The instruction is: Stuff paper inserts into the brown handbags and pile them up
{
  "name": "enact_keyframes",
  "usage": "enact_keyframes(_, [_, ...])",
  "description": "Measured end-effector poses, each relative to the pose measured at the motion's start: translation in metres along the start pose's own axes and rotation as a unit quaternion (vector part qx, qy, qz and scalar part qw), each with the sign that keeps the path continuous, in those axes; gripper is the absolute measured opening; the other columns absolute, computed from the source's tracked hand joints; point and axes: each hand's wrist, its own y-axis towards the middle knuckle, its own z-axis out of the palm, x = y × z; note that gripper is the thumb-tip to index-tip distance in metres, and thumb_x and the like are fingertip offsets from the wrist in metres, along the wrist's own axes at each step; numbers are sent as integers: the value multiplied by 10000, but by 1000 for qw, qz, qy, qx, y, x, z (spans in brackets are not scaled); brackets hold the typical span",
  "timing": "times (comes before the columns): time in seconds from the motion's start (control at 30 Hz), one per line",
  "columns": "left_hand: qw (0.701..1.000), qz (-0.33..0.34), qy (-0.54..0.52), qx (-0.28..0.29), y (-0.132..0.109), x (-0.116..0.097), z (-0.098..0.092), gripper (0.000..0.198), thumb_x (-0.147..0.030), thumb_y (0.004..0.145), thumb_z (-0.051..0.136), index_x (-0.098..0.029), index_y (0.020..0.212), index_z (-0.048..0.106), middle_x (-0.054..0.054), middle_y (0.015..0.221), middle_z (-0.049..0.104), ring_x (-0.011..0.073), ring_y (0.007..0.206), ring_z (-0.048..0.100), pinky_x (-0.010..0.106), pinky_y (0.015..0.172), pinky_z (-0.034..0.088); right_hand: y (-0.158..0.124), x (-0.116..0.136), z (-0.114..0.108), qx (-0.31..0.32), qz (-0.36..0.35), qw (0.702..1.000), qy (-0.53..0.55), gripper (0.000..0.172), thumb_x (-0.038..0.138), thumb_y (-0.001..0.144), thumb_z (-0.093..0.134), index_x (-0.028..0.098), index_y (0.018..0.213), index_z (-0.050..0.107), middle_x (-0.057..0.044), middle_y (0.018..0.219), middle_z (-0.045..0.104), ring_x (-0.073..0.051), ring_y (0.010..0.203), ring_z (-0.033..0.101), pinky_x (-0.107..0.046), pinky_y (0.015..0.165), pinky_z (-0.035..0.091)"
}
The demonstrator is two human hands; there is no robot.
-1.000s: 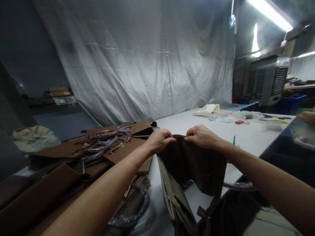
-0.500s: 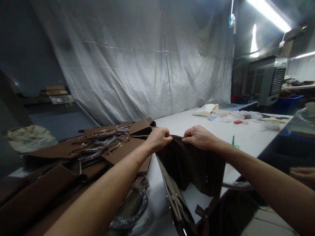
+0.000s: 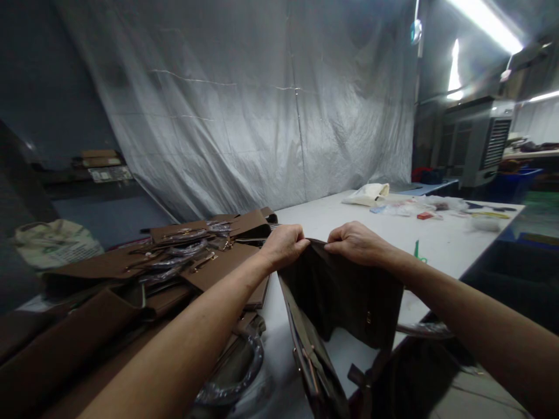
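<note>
Both hands pinch the top edge of a dark brown handbag (image 3: 349, 297) over the table's near side. My left hand (image 3: 285, 244) is closed on the edge at the left, and my right hand (image 3: 356, 241) is closed on it a short way to the right. The bag's panel hangs down from the fingers, with a small metal fitting on its right part. Its lower left side shows an open compartment with a zip. A plastic-wrapped handle (image 3: 423, 330) sticks out at the right, below my right forearm.
Brown handbags (image 3: 236, 265) with wrapped handles lie piled at the left. The white table (image 3: 305, 218) carries a cream cloth bag (image 3: 369, 194), clear plastic bags (image 3: 406, 206), a small red box (image 3: 424, 216) and a green tool (image 3: 418, 253). A silver sheet (image 3: 244, 116) hangs behind.
Both hands keep their hold on the handbag's edge, almost unmoved. The view has shifted slightly. Another person's hand at the far right edge is out of view now.
</note>
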Motion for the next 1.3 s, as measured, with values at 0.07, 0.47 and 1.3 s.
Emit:
enact_keyframes(0.07, [1000, -8, 3, -1, 1, 0, 1, 183, -315, 749, 524, -161, 674, 589, 28, 664, 602, 135, 622, 519, 239, 549, 305, 0, 0, 0, 4, -11, 1000, -7, 224, 327, 745, 515, 184, 659, 664, -3, 571, 581, -113, 534, 479, -242, 516, 309])
enact_keyframes(0.47, [1000, -10, -3, 17, 6, -8, -1, 163, -294, 733, 522, -163, 678, 602, 27, 665, 608, 134, 613, 512, 238, 532, 279, 28, 11, -7, 36, -57, 978, -199, 245, 368, 751, 509, 239, 866, 683, -58, 770, 665, -197, 713, 576, -271, 563, 323])
enact_keyframes(1.3, [908, -173, -344, 165, -15, 9, -2, 319, -124, 555, 638, -122, 873, 619, 15, 725, 624, 113, 598, 542, 192, 502, 366, 23, -3, -14, 56, -21, 998, -33, 204, 255, 675, 606, 198, 867, 645, -10, 741, 618, -144, 653, 544, -239, 568, 362])
